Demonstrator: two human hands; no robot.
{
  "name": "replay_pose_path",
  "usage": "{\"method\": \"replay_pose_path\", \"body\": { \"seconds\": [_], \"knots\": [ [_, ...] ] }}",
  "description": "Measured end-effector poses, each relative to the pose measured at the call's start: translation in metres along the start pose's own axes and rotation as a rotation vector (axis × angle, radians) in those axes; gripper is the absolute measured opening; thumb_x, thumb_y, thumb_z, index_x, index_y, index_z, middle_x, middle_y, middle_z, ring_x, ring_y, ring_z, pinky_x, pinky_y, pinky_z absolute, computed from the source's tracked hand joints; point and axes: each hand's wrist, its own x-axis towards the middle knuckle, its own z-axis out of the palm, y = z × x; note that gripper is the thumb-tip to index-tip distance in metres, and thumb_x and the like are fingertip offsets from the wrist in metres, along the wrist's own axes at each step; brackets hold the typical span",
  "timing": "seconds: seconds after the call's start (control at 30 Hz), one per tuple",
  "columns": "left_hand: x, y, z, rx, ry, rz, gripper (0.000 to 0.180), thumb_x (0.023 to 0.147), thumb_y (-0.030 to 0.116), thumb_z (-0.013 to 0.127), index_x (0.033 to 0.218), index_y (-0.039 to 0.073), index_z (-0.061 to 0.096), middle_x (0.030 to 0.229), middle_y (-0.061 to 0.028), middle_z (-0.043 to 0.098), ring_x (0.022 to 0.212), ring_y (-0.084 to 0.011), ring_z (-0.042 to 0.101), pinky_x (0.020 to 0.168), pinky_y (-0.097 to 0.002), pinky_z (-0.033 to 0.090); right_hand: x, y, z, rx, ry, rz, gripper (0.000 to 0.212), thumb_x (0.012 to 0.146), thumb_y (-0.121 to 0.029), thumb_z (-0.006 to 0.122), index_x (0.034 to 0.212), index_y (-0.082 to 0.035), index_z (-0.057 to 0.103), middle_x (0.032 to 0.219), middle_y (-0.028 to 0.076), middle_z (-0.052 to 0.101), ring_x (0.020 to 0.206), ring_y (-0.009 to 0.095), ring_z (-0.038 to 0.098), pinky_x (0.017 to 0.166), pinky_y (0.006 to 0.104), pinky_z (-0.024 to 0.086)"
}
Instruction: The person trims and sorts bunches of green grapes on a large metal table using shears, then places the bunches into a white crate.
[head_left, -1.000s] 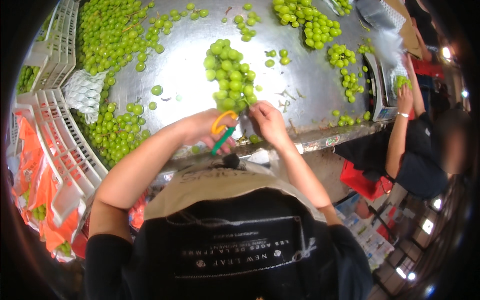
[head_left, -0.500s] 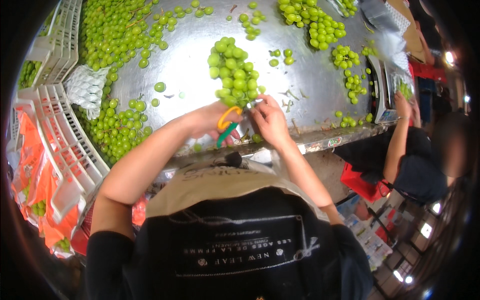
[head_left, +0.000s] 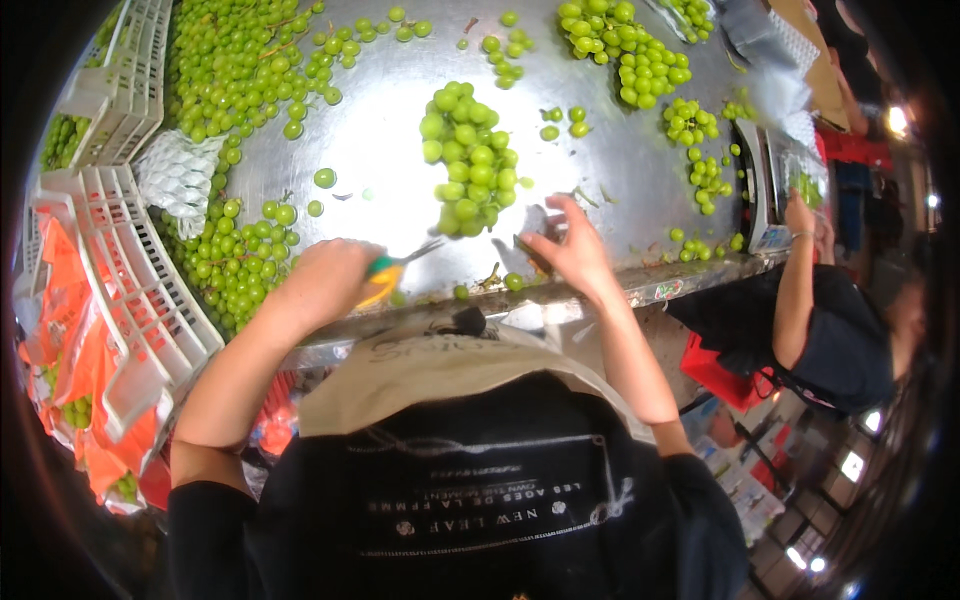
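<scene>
A bunch of green grapes [head_left: 470, 160] lies on the shiny metal table [head_left: 370, 130], straight ahead of me. Left of its lower end, my left hand [head_left: 325, 280] is closed round a pair of scissors [head_left: 383, 282] with yellow and green handles; the blades point right, toward the bunch. My right hand [head_left: 577, 250] is apart from the grapes, over the table's near edge, its thumb and fingers spread and nothing held in them. Small stem scraps lie beside it, and a few loose grapes [head_left: 513, 281] rest along the edge between my hands.
Heaped grapes [head_left: 235, 65] cover the table's left side, by white plastic crates [head_left: 135, 290] and a white foam net [head_left: 178, 175]. More bunches [head_left: 625, 50] lie at the far right. A scale [head_left: 768, 200] stands at the right end, where a co-worker's hand [head_left: 800, 215] reaches over it.
Both hands have come away from the bunch's lower end. The left has gone left, now gripping the scissors that hung from it; the right has shifted slightly right and opened.
</scene>
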Motion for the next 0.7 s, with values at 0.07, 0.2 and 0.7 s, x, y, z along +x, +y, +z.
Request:
{"method": "replay_pose_path", "body": {
  "seconds": [0.07,0.2,0.7],
  "knots": [
    [0.0,-0.007,0.009,0.218,0.042,-0.001,0.028,0.078,0.014,0.061,0.104,0.003,0.061,0.084,-0.0157,0.062,0.083,-0.0329,0.06,0.074,-0.0395,0.048,0.009,0.001,0.016,0.547,-0.092,0.22,0.067,0.08,-0.028,0.066,0.131,-0.001,0.031,0.121,0.02,0.047,0.104,0.028,0.053,0.08,0.0342,0.049],
    [0.022,0.011,-0.001,0.111,0.1,0.009,0.037,0.077,0.016,0.063,0.111,0.003,0.057,0.098,-0.0155,0.058,0.094,-0.0319,0.057,0.078,-0.0406,0.047,0.02,-0.009,0.043,0.815,-0.048,0.354,0.075,0.085,-0.038,0.059,0.137,-0.004,0.016,0.126,0.018,0.038,0.099,0.026,0.052,0.072,0.0364,0.053],
    [0.062,0.078,0.042,-0.365,0.246,0.392,0.061,0.073,0.027,0.069,0.125,0.005,0.047,0.13,-0.0146,0.047,0.114,-0.0331,0.049,0.096,-0.0389,0.039,0.013,0.014,0.034,1.778,-0.172,0.498,0.065,0.089,-0.057,0.038,0.125,-0.003,0.044,0.115,0.016,0.054,0.104,0.029,0.053,0.091,0.0441,0.042]
  ]
}}
